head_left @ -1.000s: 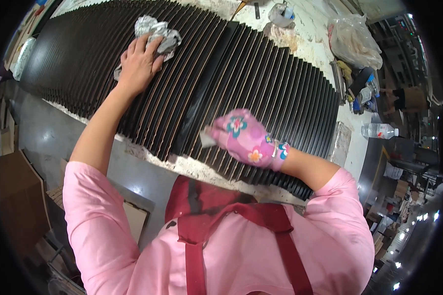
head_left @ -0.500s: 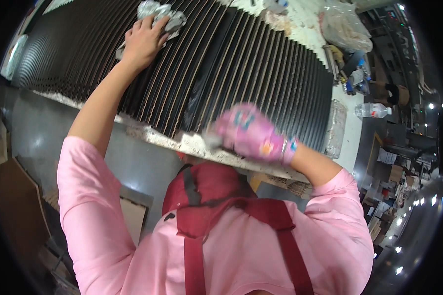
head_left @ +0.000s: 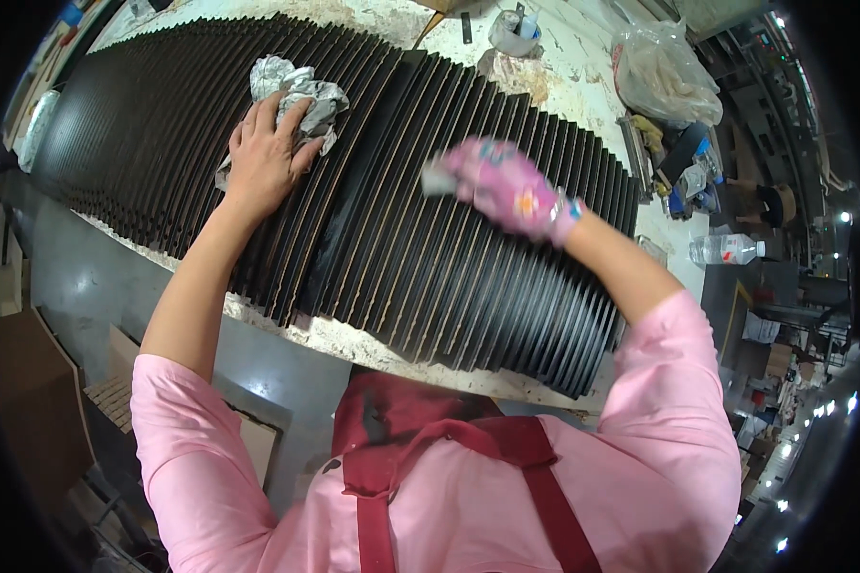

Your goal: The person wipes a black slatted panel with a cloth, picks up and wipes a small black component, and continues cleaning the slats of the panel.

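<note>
Left hand: bare, fingers spread, palm pressed down on a crumpled grey rag; the rag bunches out past the fingertips and lies on the ribbed surface.

Right hand: in a pink flowered glove, closed around a small grey block that sticks out on the thumb side; whether the block touches the ribs cannot be told, as the hand is blurred.

Under both hands: a long row of black ribbed slats, overlapping edge to edge, with tan edges showing between them; it runs from well beyond the left hand to past the right forearm.

Beneath the slats: a pale, stained worktop, its near edge showing below the left forearm.

Beyond the right hand: a roll of tape on the worktop, and further out a clear plastic bag.

Outward of the right forearm: a plastic bottle lying on its side.
</note>
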`<move>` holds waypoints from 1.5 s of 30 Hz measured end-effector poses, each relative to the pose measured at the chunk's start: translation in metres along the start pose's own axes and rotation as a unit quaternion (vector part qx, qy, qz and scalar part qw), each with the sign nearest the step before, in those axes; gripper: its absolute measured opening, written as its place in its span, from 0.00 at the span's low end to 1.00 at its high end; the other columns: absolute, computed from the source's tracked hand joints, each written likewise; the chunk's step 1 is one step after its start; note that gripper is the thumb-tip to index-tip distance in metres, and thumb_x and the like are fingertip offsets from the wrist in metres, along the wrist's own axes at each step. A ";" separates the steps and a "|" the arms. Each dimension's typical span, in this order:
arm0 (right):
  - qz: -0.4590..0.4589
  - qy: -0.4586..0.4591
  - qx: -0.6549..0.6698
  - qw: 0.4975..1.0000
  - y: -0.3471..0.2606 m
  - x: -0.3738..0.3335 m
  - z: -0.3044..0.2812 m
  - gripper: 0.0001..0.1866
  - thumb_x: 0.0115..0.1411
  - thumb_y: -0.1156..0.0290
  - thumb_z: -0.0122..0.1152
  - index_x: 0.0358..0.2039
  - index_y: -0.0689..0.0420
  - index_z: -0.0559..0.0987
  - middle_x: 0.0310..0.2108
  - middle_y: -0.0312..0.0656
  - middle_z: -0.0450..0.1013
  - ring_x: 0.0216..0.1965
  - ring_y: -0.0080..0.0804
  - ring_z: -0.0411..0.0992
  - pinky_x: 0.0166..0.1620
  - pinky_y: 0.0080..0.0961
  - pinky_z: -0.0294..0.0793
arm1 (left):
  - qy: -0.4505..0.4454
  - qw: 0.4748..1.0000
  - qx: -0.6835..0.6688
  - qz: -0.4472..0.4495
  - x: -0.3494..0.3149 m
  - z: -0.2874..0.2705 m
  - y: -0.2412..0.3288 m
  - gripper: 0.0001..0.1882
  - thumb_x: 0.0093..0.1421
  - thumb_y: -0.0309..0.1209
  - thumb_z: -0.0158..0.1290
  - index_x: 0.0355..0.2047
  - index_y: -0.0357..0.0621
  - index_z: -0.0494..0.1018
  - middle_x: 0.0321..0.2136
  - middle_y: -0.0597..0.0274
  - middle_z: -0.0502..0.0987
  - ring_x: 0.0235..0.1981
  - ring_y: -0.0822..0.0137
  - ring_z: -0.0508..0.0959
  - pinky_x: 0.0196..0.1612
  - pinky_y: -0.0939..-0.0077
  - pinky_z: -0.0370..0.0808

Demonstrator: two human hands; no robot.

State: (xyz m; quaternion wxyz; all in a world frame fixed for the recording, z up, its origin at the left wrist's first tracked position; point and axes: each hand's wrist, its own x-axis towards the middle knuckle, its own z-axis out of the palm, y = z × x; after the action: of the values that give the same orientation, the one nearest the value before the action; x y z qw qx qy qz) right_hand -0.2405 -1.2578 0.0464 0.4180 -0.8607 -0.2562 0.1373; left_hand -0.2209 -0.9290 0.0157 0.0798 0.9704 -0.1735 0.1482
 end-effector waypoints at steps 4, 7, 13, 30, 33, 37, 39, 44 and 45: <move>-0.125 0.094 -0.191 0.969 0.015 0.018 -0.037 0.11 0.61 0.66 0.57 0.42 0.53 0.79 0.41 0.42 0.77 0.34 0.27 0.76 0.38 0.24 0.78 | 0.001 1.000 0.003 0.002 0.005 0.000 0.006 0.29 0.61 0.45 0.52 0.61 0.53 0.61 0.62 0.56 0.59 0.63 0.50 0.58 0.61 0.53 0.56; -0.024 0.183 -0.305 0.934 0.054 0.052 -0.076 0.11 0.62 0.65 0.54 0.43 0.52 0.79 0.39 0.43 0.78 0.33 0.32 0.76 0.38 0.26 0.78 | -0.001 1.000 0.000 0.009 0.013 0.001 0.011 0.30 0.61 0.45 0.52 0.61 0.52 0.61 0.62 0.56 0.58 0.63 0.50 0.57 0.61 0.52 0.56; -0.198 -0.002 -0.289 0.937 0.018 0.013 -0.035 0.12 0.60 0.70 0.56 0.45 0.48 0.79 0.31 0.34 0.76 0.33 0.27 0.76 0.34 0.23 0.79 | -0.015 1.000 0.002 -0.017 0.001 0.000 0.003 0.30 0.60 0.44 0.53 0.61 0.52 0.61 0.62 0.57 0.58 0.63 0.50 0.57 0.61 0.52 0.56; 0.081 0.156 -0.312 0.934 0.044 0.060 -0.070 0.17 0.65 0.60 0.50 0.51 0.50 0.76 0.36 0.42 0.77 0.31 0.29 0.75 0.34 0.26 0.77 | -0.001 1.000 0.001 0.001 0.009 0.003 0.007 0.29 0.61 0.47 0.51 0.62 0.57 0.61 0.61 0.55 0.58 0.63 0.49 0.58 0.61 0.49 0.56; -0.049 0.231 -0.367 0.900 0.071 0.049 -0.041 0.16 0.63 0.60 0.52 0.48 0.51 0.77 0.34 0.47 0.76 0.35 0.41 0.75 0.41 0.39 0.74 | 0.038 0.999 0.013 0.036 0.010 0.010 0.002 0.29 0.62 0.49 0.49 0.62 0.58 0.60 0.61 0.54 0.59 0.62 0.49 0.59 0.61 0.48 0.57; -0.104 0.060 -0.354 0.928 -0.033 -0.027 0.048 0.12 0.58 0.66 0.53 0.43 0.53 0.76 0.35 0.40 0.75 0.37 0.36 0.74 0.45 0.39 0.70 | 0.047 0.998 0.024 0.025 -0.001 0.018 -0.008 0.30 0.62 0.50 0.49 0.62 0.59 0.61 0.61 0.55 0.59 0.62 0.49 0.60 0.60 0.48 0.59; -0.133 -0.016 -0.359 0.924 -0.080 -0.067 0.089 0.09 0.57 0.69 0.52 0.38 0.50 0.77 0.32 0.35 0.74 0.35 0.33 0.73 0.48 0.36 0.69 | 0.051 0.998 0.024 0.028 0.002 0.020 -0.007 0.30 0.62 0.50 0.50 0.62 0.59 0.61 0.61 0.55 0.59 0.62 0.49 0.60 0.60 0.47 0.59; -0.207 0.047 -0.233 0.949 -0.101 -0.070 0.095 0.15 0.53 0.66 0.57 0.43 0.49 0.75 0.33 0.33 0.72 0.40 0.29 0.72 0.52 0.36 0.66 | 0.049 0.998 0.020 0.030 0.001 0.018 -0.010 0.30 0.62 0.51 0.49 0.62 0.59 0.61 0.61 0.55 0.59 0.62 0.48 0.59 0.60 0.47 0.59; -0.104 0.024 -0.171 0.979 -0.077 -0.056 0.083 0.21 0.53 0.67 0.57 0.50 0.48 0.71 0.44 0.34 0.69 0.45 0.29 0.70 0.57 0.37 0.60 | 0.058 0.997 0.025 0.033 0.002 0.018 -0.010 0.30 0.62 0.51 0.49 0.62 0.61 0.60 0.61 0.56 0.59 0.62 0.49 0.59 0.60 0.47 0.59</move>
State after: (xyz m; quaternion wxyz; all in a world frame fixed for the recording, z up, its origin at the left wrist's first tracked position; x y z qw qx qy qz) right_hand -0.3496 -1.1954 0.0580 0.2822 -0.8911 -0.3544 0.0266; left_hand -0.2110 -0.9244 -0.0016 0.0604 0.9556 -0.1968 0.2109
